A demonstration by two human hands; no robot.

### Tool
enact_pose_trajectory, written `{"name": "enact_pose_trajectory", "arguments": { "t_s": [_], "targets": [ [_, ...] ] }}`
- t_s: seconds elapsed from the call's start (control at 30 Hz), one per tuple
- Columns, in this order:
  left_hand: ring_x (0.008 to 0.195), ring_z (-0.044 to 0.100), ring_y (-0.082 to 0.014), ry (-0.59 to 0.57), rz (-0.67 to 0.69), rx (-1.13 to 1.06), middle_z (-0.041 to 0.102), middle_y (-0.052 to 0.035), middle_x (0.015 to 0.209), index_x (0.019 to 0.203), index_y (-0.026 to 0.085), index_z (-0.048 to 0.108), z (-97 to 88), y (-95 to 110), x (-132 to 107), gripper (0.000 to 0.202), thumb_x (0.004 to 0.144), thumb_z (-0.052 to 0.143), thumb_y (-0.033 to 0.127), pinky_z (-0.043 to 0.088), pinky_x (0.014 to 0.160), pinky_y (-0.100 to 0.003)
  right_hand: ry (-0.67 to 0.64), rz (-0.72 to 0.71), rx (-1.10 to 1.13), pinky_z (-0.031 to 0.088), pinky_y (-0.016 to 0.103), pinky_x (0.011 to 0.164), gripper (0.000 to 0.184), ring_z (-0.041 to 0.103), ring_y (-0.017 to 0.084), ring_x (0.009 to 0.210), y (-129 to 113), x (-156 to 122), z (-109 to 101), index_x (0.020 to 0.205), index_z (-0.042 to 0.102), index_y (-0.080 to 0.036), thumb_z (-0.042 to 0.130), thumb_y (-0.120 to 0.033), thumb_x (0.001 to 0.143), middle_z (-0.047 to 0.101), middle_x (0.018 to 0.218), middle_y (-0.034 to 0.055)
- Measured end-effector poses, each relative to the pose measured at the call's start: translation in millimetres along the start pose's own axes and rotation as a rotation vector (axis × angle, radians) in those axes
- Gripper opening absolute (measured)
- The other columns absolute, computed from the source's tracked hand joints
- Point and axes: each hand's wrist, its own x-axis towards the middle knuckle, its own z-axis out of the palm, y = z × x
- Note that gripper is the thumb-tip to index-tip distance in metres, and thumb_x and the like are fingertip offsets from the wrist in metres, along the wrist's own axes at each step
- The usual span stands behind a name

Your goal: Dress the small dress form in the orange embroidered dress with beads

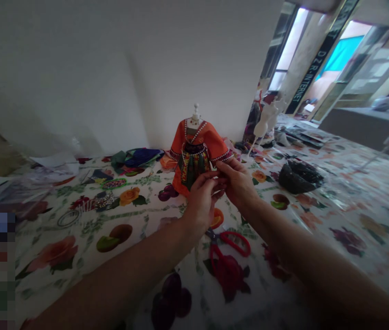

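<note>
Look at that orange dress (179, 137), lined with white beads (202, 133), its skirt (191, 176) dark green patterned yellow; red scissor handles (235, 234); fruit and flower prints across the white tablecloth (139, 224)!

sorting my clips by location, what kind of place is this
Probably a small sewing or craft workspace: a miniature orange dress on a small mannequin, red-handled scissors and bunched cloth all suggest it.

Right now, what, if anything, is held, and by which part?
It cannot be told: the left hand and right hand are close together at the beaded hem of the orange sleeve on the miniature dress, but any pinched part is hidden.
</note>
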Motion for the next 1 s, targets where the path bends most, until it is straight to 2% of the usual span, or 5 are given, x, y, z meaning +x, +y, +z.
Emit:
{"name": "enact_pose_trajectory", "arguments": {
  "t_s": [0.2, 0.4, 0.67, 0.87, 1.0],
  "targets": [
    [0.068, 0.063, -0.0104, -0.01, -0.033, -0.073, 0.067, -0.0001, 0.072, 0.083, 0.014, 0.066, 5.7, -1, 7, 0.01, 0.073, 0.068, 0.012, 0.044, 0.066, -0.023, 0.011, -0.01, 0.007, 0.041, 0.022, 0.05, 0.02, 0.056, 0.01, 0.061, -2, 0, -2, 0.08, 0.068, -0.022, 0.082, -0.025, 0.066, 0.066, 0.075, -0.0036],
    [0.063, 0.061, -0.0083, -0.037, -0.124, -0.216, 0.067, 0.0007, 0.07, 0.083, 0.013, 0.068, 10.2, -3, 13, 0.01, 0.075, 0.068, 0.008, 0.044, 0.065, -0.021, -0.001, 0.004, 0.018, 0.039, 0.02, 0.05, 0.017, 0.056, 0.009, 0.061, -5, -2, -6, 0.08, 0.069, -0.021, 0.081, -0.026, 0.069, 0.066, 0.075, -0.0032],
    [0.063, 0.061, -0.0085, -0.104, -0.169, -0.347, 0.067, -0.0009, 0.073, 0.09, 0.013, 0.072, 11.0, -4, 17, 0.011, 0.084, 0.066, 0.007, 0.047, 0.063, -0.019, 0.029, 0.068, 0.009, 0.027, 0.02, 0.041, 0.02, 0.04, 0.006, 0.048, -12, -2, -6, 0.077, 0.064, -0.021, 0.081, -0.027, 0.069, 0.055, 0.063, -0.0059],
    [0.061, 0.062, -0.0076, -0.012, -0.178, -0.352, 0.066, -0.0007, 0.07, 0.087, 0.013, 0.071, 15.3, 4, 16, 0.015, 0.093, 0.059, 0.006, 0.047, 0.06, -0.018, -0.003, 0.048, 0.068, 0.036, 0.019, 0.046, 0.022, 0.047, 0.007, 0.056, -13, 0, -7, 0.074, 0.063, -0.02, 0.083, -0.026, 0.066, 0.054, 0.067, -0.0052],
    [0.06, 0.062, -0.007, 0.005, -0.175, -0.361, 0.067, -0.001, 0.069, 0.086, 0.012, 0.07, 16.4, 6, 19, 0.014, 0.095, 0.06, 0.009, 0.049, 0.059, -0.017, 0.016, 0.045, 0.075, 0.038, 0.019, 0.047, 0.023, 0.05, 0.008, 0.059, -11, 2, -6, 0.074, 0.064, -0.021, 0.084, -0.026, 0.065, 0.055, 0.067, -0.0051]
  ]
}}
